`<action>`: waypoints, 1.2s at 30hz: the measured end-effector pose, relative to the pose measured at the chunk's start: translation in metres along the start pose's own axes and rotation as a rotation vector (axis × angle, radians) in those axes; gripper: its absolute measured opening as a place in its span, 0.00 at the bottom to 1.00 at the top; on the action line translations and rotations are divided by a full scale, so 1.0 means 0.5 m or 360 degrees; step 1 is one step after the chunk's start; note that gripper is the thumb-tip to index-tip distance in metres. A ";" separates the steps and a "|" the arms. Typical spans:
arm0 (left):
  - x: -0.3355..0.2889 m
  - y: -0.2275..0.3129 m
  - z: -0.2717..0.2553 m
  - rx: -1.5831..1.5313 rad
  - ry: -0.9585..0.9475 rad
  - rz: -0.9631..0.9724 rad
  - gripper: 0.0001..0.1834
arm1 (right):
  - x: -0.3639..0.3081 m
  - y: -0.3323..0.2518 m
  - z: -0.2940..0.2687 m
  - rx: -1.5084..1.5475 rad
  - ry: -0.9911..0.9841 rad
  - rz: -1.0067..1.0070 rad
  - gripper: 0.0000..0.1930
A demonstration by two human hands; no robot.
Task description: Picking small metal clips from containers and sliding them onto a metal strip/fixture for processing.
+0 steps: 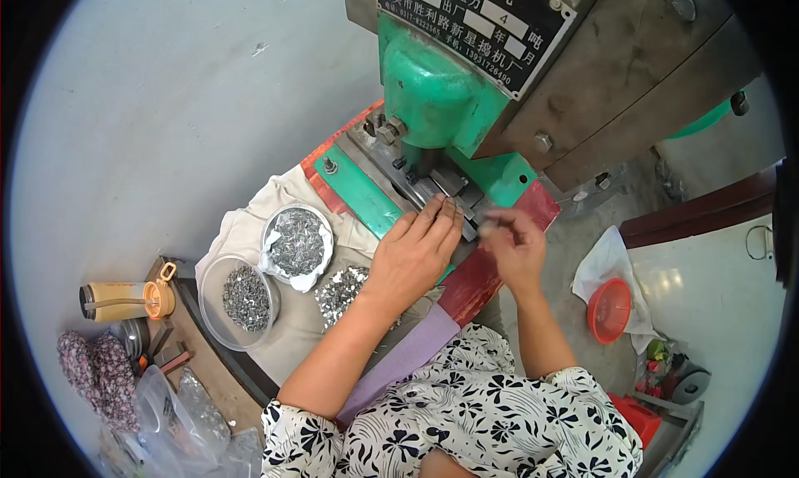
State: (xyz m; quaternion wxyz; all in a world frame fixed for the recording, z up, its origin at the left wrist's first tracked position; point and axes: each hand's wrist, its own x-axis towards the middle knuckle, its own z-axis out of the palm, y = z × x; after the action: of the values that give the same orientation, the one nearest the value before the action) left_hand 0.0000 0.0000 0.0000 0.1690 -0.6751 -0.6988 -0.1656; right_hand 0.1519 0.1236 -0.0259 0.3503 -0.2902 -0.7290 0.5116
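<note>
A green punch press (433, 87) stands in front of me, its ram coming down over a metal die (445, 183). My left hand (420, 249) rests at the near side of this die, fingers stretched forward with the tips touching it; the thumb is hidden. Just right of the die is my right hand (516, 245), thumb and fingers drawn together and slightly blurred. Whatever it pinches is too small to make out. Left of my left forearm lies a heap of small metal pieces (341, 295) on a beige cloth (287, 332).
A clear tub (223, 299) of dark small parts and a white-lined bowl (298, 249) of shiny pieces sit on the cloth. Farther left are an orange-lidded bottle (125, 301) and plastic bags (171, 420). A red basket (609, 312) is at the right.
</note>
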 end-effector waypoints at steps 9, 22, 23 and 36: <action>-0.003 -0.002 -0.003 -0.0044 0.0090 -0.0063 0.23 | 0.151 0.006 0.015 -0.0348 -0.0463 -0.0362 0.10; -0.011 -0.009 0.010 -0.0299 0.0190 -0.0091 0.22 | 0.160 0.019 0.047 -0.0552 -0.0291 -0.0434 0.11; -0.016 -0.012 0.013 -0.0502 0.0250 -0.0128 0.23 | 0.157 0.020 0.049 -0.0603 -0.0224 -0.0472 0.11; -0.025 0.028 0.034 -0.1105 0.0443 -0.0960 0.72 | 0.101 0.024 0.018 -0.0214 0.0190 -0.0376 0.13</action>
State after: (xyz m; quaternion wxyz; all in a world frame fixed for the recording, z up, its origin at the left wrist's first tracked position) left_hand 0.0144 -0.0028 -0.0206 -0.0301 -0.4300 -0.7376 -0.5197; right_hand 0.1159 0.1620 -0.0287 0.4306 -0.2550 -0.7686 0.3986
